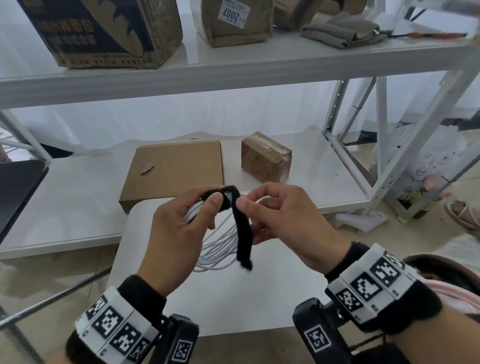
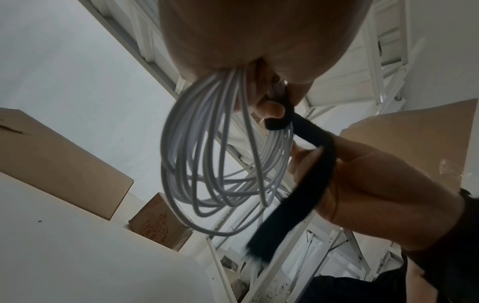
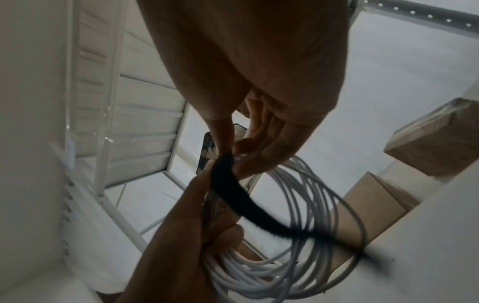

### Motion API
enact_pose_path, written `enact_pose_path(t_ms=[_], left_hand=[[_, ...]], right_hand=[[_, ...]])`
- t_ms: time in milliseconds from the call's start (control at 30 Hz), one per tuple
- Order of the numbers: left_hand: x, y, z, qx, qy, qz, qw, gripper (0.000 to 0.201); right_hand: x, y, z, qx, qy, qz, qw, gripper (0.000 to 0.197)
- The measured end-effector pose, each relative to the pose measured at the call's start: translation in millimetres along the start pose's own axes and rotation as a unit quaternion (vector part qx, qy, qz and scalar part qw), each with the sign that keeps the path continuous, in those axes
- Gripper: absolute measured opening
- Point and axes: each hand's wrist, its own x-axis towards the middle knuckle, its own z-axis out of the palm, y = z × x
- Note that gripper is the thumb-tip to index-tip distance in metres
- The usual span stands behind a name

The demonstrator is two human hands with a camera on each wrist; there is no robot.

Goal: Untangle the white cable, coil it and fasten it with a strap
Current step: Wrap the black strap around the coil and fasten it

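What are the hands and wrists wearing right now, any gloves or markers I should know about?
No gloves: the left hand and right hand are bare. Each wrist carries a black fabric cuff wrapped by a white band of square black-and-white coded tags; the right wrist's band matches. A black camera block bearing its own tag hangs under each wrist. A thin black cable trails by the left forearm.

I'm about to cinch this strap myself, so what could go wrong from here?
The strap is only looped over the top of the coil; its long tail hangs free, so it may slip off before it is fastened. The left hand grips the cable at one spot only, and the hanging loops look uneven, so some could spill out. The right hand pinches the strap near the top; a hard pull might drag it askew.
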Motion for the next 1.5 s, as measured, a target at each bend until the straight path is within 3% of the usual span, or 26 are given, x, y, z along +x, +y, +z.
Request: enact_pose_path(t_ms=[333,567,800,967,1167,1267,1400,1500], left_hand=[[-3,4,4,-0.010,0.002,0.007,1.000,0.019],[-2,3,4,-0.042,0.038,-0.026,0.998,0.022],[-2,4,4,-0.182,0.012,-0.103,0.978,0.036],[-4,5,3,-0.189,-0.034,-0.106,0.976,0.034],[-4,8,0,-0.240,-0.080,-0.129,0.959,0.034],[-2,8,-3,-0.286,-0.111,-0.162,0.938,0.035],[-2,6,-7,-0.309,-0.150,-0.186,0.920,0.037],[-2,5,-8,-0.321,-0.172,-0.184,0.913,0.038]], right_hand=[[-1,4,0,-0.023,0.033,-0.081,0.996,0.013],[0,2,1,0.017,0.004,-0.067,0.998,0.025],[0,-1,3,-0.155,0.063,-0.098,0.981,0.047],[-1,1,-1,-0.205,0.052,-0.119,0.970,0.035],[5,6,-5,-0.396,0.082,-0.222,0.887,0.018],[5,4,-4,-0.382,0.058,-0.239,0.891,0.009],[5,7,-3,-0.373,-0.018,-0.254,0.892,0.026],[1,5,-2,-0.310,-0.072,-0.201,0.927,0.027]])
